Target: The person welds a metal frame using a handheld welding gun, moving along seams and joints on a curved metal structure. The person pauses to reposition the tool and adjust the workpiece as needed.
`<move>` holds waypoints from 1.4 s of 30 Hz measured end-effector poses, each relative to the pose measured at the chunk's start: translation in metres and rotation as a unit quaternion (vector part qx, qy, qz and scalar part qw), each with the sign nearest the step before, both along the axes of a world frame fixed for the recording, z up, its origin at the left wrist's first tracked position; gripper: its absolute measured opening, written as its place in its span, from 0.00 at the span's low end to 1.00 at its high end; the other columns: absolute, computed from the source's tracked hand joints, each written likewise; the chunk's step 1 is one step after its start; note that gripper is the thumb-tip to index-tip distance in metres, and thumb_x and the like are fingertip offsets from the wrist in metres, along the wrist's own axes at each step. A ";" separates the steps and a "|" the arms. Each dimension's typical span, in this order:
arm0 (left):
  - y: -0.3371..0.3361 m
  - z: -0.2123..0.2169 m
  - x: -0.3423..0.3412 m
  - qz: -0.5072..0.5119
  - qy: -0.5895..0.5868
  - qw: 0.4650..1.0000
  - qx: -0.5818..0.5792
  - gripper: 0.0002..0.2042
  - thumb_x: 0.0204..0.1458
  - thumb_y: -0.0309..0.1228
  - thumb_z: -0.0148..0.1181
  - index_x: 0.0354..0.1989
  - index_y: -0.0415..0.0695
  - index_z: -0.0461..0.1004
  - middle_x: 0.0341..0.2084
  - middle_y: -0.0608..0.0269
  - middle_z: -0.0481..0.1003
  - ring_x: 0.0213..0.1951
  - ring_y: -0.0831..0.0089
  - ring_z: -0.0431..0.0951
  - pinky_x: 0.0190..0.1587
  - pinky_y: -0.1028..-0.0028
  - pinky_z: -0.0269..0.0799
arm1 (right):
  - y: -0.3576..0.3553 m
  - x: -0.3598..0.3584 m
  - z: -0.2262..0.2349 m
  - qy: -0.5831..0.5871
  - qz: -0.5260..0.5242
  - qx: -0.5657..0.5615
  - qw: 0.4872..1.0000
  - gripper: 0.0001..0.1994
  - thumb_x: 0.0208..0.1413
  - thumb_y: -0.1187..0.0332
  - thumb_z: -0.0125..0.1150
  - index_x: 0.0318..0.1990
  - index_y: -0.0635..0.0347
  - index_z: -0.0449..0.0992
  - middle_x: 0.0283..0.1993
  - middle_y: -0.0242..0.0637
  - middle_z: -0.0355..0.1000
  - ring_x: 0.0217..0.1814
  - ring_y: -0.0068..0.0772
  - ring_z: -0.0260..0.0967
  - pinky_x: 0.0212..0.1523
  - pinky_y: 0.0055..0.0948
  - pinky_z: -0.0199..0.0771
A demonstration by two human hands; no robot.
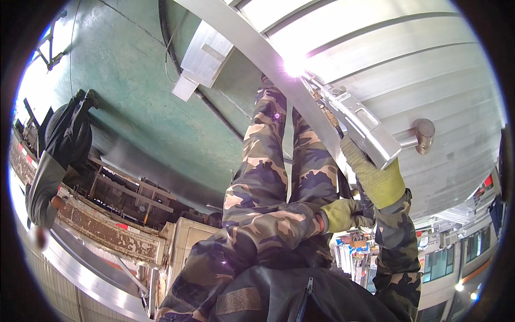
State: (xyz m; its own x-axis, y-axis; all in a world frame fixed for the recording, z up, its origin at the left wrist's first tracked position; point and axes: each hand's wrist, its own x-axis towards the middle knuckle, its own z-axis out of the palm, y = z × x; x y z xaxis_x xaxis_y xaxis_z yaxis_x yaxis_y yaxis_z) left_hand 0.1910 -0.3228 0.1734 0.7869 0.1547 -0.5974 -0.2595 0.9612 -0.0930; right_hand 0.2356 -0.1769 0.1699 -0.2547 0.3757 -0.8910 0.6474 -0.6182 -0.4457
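My right hand [376, 180], in a yellow-green glove, is closed round the rear of a silver, box-bodied welding gun [360, 117]. Brass fittings run along the gun's side. A blinding white-violet glare hides its tip, where it meets the edge of a long metal beam [268, 59] beside ribbed silver panels [418, 70]. Lower down, my left hand [341, 216] is closed close to my right forearm. What its fingers hold is hidden among dark folds. A hammer [424, 136] lies on the panels just right of the gun, its handle partly covered by it.
Two metal box pieces [206, 53] lie on the green floor [134, 102], beside a black hose [212, 110]. My camouflage-clad legs stretch under the beam. At left is another person [67, 129] in dark clothes, near a rusty truck bed [110, 228].
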 end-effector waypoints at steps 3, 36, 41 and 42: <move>-0.005 -0.001 0.003 0.064 -0.022 0.995 -0.077 0.16 0.61 0.18 0.60 0.57 0.32 0.75 0.53 0.54 0.79 0.55 0.67 0.78 0.64 0.68 0.74 | 0.001 -0.001 0.001 0.004 -0.011 -0.015 1.000 0.17 0.62 0.61 0.71 0.49 0.66 0.79 0.33 0.31 0.75 0.31 0.18 0.68 0.30 0.27 0.70; -0.051 -0.011 0.042 0.145 -0.005 0.989 -0.038 0.19 0.57 0.27 0.71 0.56 0.36 0.78 0.50 0.59 0.82 0.49 0.73 0.80 0.58 0.72 0.75 | 0.004 0.002 0.001 0.001 -0.020 -0.021 1.000 0.16 0.61 0.66 0.70 0.52 0.66 0.79 0.40 0.41 0.80 0.37 0.30 0.78 0.36 0.31 0.78; -0.047 -0.011 0.037 0.083 0.035 0.996 0.014 0.17 0.57 0.28 0.71 0.54 0.36 0.80 0.49 0.58 0.83 0.47 0.72 0.80 0.57 0.72 0.75 | 0.001 0.009 -0.004 0.019 0.024 0.006 1.000 0.16 0.59 0.68 0.70 0.53 0.64 0.79 0.42 0.42 0.80 0.39 0.34 0.79 0.38 0.32 0.78; -0.050 -0.011 0.039 0.092 0.030 0.995 0.007 0.17 0.57 0.29 0.71 0.54 0.37 0.79 0.49 0.58 0.83 0.47 0.72 0.80 0.57 0.72 0.75 | 0.000 0.009 -0.004 0.017 0.025 0.008 1.000 0.17 0.59 0.68 0.71 0.53 0.64 0.79 0.42 0.42 0.80 0.39 0.35 0.79 0.38 0.33 0.78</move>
